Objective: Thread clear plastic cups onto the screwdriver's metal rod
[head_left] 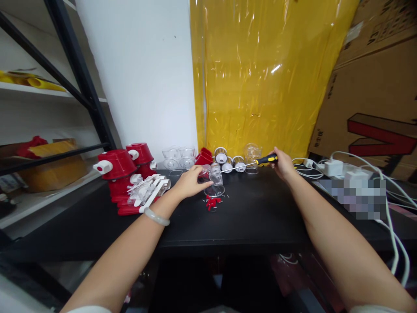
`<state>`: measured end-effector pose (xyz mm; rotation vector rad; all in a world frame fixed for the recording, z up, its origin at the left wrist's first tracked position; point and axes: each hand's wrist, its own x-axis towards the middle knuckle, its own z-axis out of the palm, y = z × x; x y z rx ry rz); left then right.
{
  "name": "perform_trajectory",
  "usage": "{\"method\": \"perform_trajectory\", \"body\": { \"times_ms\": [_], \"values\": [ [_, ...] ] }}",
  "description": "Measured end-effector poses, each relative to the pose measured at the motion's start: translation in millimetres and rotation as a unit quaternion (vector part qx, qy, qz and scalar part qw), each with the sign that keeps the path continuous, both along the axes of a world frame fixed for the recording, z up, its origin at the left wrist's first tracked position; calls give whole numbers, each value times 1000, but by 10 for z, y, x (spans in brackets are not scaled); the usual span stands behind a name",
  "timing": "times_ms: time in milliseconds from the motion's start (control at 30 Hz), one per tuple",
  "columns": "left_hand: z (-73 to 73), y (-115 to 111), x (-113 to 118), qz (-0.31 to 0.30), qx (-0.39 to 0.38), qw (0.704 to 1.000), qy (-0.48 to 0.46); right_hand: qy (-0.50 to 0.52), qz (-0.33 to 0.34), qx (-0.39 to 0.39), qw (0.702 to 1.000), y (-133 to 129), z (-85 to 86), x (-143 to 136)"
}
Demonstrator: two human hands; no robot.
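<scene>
My left hand (192, 181) is closed around a clear plastic cup-like part (215, 177), which is tilted on its side just above the black table. In my right hand (282, 164) is a screwdriver (267, 160) with a yellow and black handle, held nearly level. Its long shaft points left, and the tip reaches the clear part; whether it sits on a screw I cannot tell. Below the clear part lie small red pieces (213, 202) with several tiny screws scattered about them. Behind it stand several metal-banded drums (239, 162) and a red part (203, 156).
Red machine bodies with white knobs (117, 164) stand at the left, beside a heap of white and clear parts (146, 190). More clear cups (187, 157) line the back wall. White cables and chargers (334, 168) lie at the right, before a large cardboard box (374, 95).
</scene>
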<state>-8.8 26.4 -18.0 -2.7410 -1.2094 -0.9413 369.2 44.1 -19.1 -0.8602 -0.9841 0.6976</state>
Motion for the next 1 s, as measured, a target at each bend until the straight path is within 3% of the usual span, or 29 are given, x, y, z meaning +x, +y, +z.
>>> {"method": "perform_trajectory", "body": {
  "times_ms": [167, 533, 767, 1000],
  "values": [
    [-13, 9, 0, 32, 5, 999, 8, -22, -50, -33, 998, 43, -58, 4],
    [4, -37, 30, 91, 3, 996, 19, -39, -63, -61, 995, 24, -74, -48],
    [-8, -10, 13, 88, -2, 996, 14, -44, -61, -58, 996, 57, -107, -31],
    [-19, 15, -5, 46, 6, 999, 5, -32, -51, -34, 998, 46, -95, -23]
  ]
}}
